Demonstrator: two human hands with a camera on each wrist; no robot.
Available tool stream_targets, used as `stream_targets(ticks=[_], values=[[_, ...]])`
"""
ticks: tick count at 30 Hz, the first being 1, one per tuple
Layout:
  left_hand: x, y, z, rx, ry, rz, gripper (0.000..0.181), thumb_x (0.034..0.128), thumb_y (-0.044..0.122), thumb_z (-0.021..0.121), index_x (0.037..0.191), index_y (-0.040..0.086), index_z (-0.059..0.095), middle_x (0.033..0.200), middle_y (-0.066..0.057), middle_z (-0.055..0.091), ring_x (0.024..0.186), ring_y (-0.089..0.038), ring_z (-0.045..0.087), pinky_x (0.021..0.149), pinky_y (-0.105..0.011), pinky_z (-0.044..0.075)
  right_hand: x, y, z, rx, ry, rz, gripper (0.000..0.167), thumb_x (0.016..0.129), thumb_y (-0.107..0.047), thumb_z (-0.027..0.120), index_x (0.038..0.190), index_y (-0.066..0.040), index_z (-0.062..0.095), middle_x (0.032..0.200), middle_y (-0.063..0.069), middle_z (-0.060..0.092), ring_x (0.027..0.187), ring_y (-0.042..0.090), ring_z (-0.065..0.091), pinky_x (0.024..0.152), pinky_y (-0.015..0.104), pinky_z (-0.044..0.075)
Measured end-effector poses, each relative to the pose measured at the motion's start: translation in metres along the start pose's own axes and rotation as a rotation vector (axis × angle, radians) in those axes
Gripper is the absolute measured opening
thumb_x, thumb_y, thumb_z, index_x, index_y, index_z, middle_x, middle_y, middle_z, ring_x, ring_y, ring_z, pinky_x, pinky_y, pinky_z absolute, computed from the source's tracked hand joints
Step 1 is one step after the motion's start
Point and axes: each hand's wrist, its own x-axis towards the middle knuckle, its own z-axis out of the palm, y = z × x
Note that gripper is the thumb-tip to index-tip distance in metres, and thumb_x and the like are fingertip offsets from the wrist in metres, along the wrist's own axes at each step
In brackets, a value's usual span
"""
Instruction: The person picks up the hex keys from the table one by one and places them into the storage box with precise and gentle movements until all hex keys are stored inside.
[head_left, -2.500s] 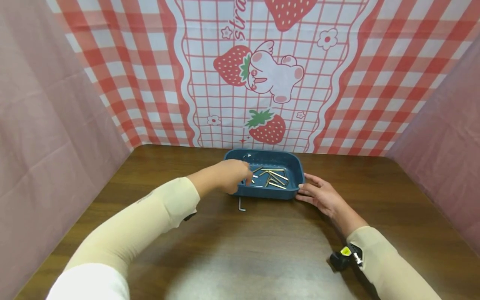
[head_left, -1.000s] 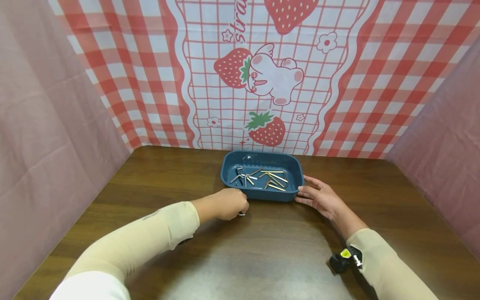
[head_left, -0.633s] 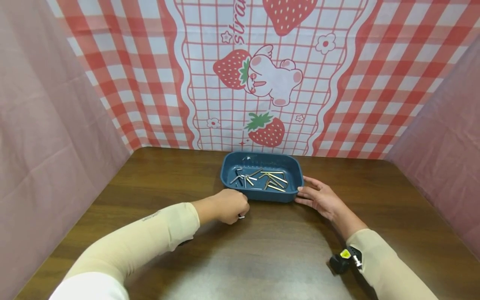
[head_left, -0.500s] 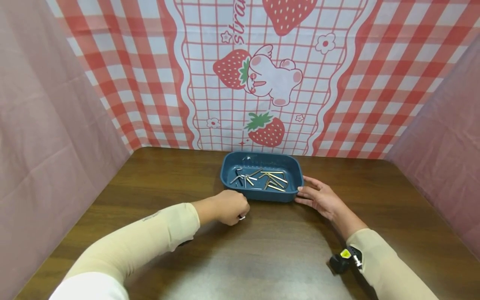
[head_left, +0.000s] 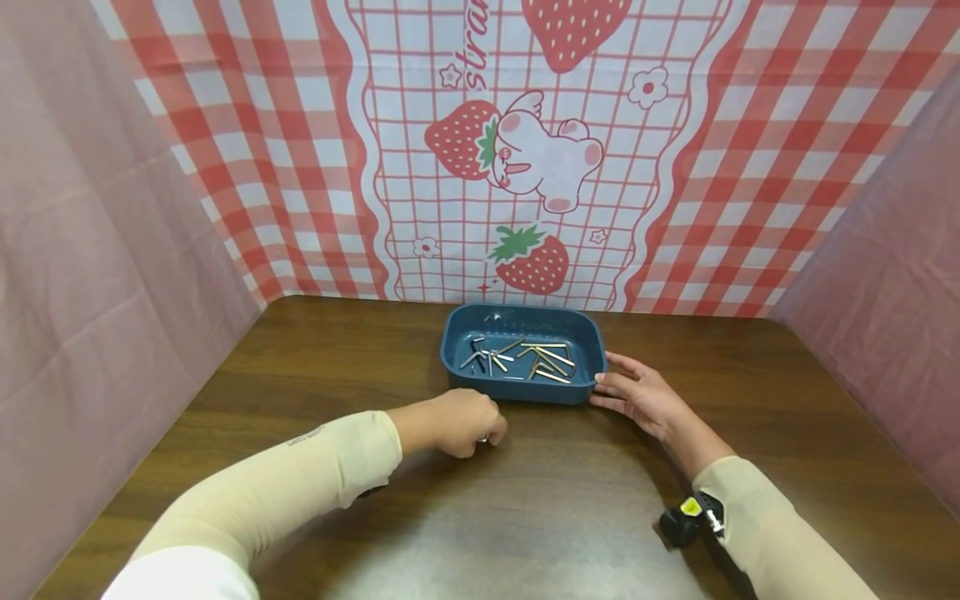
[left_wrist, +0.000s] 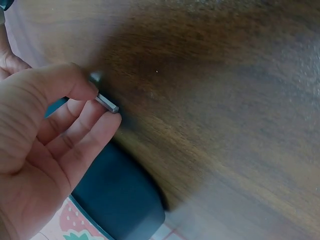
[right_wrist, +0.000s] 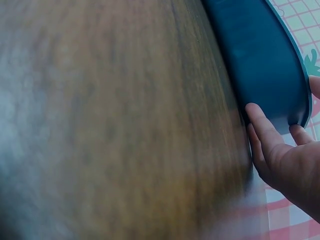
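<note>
My left hand (head_left: 465, 423) is just in front of the blue bin (head_left: 528, 391), low over the table. In the left wrist view it pinches a small silver hex key (left_wrist: 107, 103) between thumb and fingers; only one end of the key shows past the fingertips. My right hand (head_left: 643, 394) rests against the bin's right end. Its fingers are extended and touch the bin wall (right_wrist: 270, 65), as the right wrist view shows. Inside the bin, several gold hex keys (head_left: 553, 358) lie to the right and several silver and black hex keys (head_left: 486, 357) to the left.
The bin stands on a brown wooden table (head_left: 540, 517), close to a strawberry-print cloth (head_left: 420, 208) at the back. Pink curtains (head_left: 97, 275) hang at both sides. A small black camera (head_left: 678, 523) is strapped to the right wrist.
The left hand was over the bin's left side while the hex key lay on the table in front. It came down to the key and now pinches it, slightly nearer me. The right hand stays put.
</note>
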Motion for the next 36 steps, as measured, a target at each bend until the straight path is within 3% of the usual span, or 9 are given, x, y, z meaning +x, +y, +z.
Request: stream_targets(ticks=[8,17,27,36], values=[[-0.001,0.001,-0.001,0.027,-0.012,-0.002,0.023,0.0667,0.004,0.074,0.08,0.022,0.069,0.077,0.009,0.061,0.07,-0.011,0.058,0.057,-0.026,0.046,0.002,0.001,0.0,-0.01,0.006,0.006,0.072,0.095,0.0,0.056,0.152,0.007,0.012,0.111,0.009,0.063,0.097,0.02,0.065,0.089,0.042,0.053],[-0.004,0.004,-0.012,0.04,0.004,0.032,0.022,0.0683,0.002,0.073,0.079,0.021,0.07,0.078,0.009,0.061,0.071,-0.012,0.058,0.058,-0.026,0.046,0.001,0.0,0.001,-0.005,0.006,0.005,0.072,0.096,0.0,0.055,0.152,0.007,0.011,0.109,0.009,0.064,0.096,0.019,0.065,0.088,0.041,0.054],[0.0,0.011,-0.033,0.08,-0.039,0.052,0.023,0.0683,0.001,0.072,0.079,0.021,0.068,0.075,0.01,0.055,0.066,-0.01,0.053,0.054,-0.027,0.043,0.002,0.001,0.001,-0.01,0.018,0.011,0.072,0.095,0.0,0.056,0.152,0.007,0.012,0.107,0.009,0.065,0.095,0.019,0.065,0.087,0.041,0.054],[0.005,0.013,-0.056,0.12,-0.006,0.053,0.026,0.07,0.001,0.071,0.087,0.021,0.072,0.083,0.009,0.06,0.071,-0.014,0.057,0.059,-0.029,0.048,0.003,0.001,0.001,-0.007,0.027,0.018,0.071,0.095,0.001,0.056,0.152,0.006,0.014,0.107,0.01,0.066,0.094,0.019,0.066,0.087,0.041,0.054]])
